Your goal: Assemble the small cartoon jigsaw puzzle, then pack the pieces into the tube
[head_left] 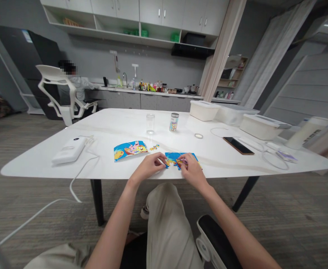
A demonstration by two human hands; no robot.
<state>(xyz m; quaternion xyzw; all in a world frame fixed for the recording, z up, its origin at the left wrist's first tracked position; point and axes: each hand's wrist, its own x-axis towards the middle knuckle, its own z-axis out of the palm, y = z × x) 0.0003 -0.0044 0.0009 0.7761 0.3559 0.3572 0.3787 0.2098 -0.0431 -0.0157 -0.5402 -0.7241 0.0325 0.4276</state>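
Note:
A partly assembled jigsaw puzzle (177,154) with a blue cartoon scene lies flat near the table's front edge. My left hand (152,164) is at its left side, fingers curled and fingertips pinching the lower left edge. On the right, my right hand (192,171) bends over the puzzle with its fingers closed on a puzzle piece, mostly hidden under the fingertips. A slightly curved picture sheet (130,150) with the cartoon characters lies to the left. Between sheet and puzzle is a small cluster of loose puzzle pieces (154,147).
Behind stand a clear jar (150,124), a printed canister (174,122) and a ring-shaped lid (198,136). A phone (238,145), cables and lidded boxes (204,111) are at right. A white power bank (70,150) with a cable lies left. A person sits beyond the table.

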